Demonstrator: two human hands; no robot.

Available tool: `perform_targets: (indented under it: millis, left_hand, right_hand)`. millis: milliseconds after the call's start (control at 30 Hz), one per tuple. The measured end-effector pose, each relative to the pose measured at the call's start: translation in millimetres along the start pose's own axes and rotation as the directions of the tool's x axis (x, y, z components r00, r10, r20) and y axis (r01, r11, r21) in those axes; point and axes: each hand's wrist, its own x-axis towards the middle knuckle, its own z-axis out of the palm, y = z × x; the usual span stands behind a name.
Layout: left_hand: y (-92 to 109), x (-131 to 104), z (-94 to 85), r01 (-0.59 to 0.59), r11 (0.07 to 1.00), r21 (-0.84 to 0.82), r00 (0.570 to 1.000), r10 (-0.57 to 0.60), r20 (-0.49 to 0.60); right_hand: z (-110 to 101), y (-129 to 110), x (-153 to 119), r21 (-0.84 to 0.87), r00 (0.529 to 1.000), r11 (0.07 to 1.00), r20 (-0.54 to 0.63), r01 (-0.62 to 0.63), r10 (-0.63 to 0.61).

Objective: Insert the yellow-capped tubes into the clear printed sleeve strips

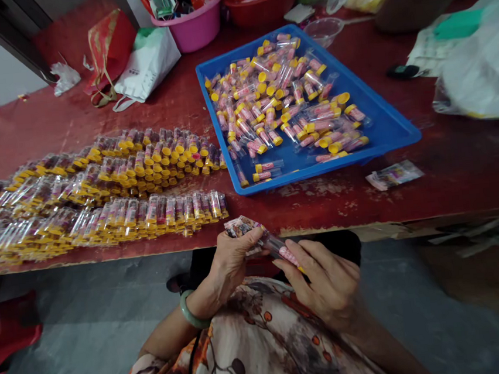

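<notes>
My left hand (234,259) pinches a small stack of printed plastic sleeves (241,225) just off the table's front edge. In my right hand (322,277) is a clear tube (282,249) with pink contents and a yellow cap, tilted, its clear end meeting the sleeves. Whether that end is inside a sleeve I cannot tell. Beyond my hands, a blue tray (319,175) holds many similar tubes (267,97), loosely heaped. On the left, tubes with printed wraps (163,210) are stacked in long rows, yellow caps facing me.
More printed sleeves (395,175) lie right of the tray on the red table (322,206). At the back stand a pink basin (196,27), a white bag (149,61) and a red bag (110,44). A plastic bag (481,76) sits at right, a red stool (11,327) at lower left.
</notes>
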Motion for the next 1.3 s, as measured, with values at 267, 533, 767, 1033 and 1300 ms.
perform_targets:
  millis: [267, 533, 767, 1033, 1300]
  left_hand:
    - [-1, 2, -3.2, -0.001, 0.999, -0.032, 1.000, 0.000, -0.010]
    - [-8, 3, -8.5, -0.053, 0.998, -0.019, 0.999, 0.053, -0.006]
    - [-4, -2, -10.3, 0.043, 0.998, -0.053, 0.996, -0.039, 0.082]
    - [-8, -4, -11.4, 0.083, 0.996, -0.019, 0.992, -0.081, 0.092]
    - [0, -7, -9.7, 0.120, 0.993, -0.006, 0.979, -0.117, 0.165]
  right_hand:
    - [0, -2, 3, 0.037, 0.999, 0.999, 0.046, -0.005, 0.003]
    - [6, -7, 1, 0.047, 1.000, 0.999, 0.003, -0.022, 0.022]
    - [16, -11, -3, -0.009, 0.994, 1.000, -0.108, -0.004, 0.003]
    - [15, -3, -2, 0.237, 0.997, 0.968, 0.024, -0.077, 0.073]
    - [1, -1, -1, 0.521, 0.966, 0.818, 0.058, -0.244, 0.252]
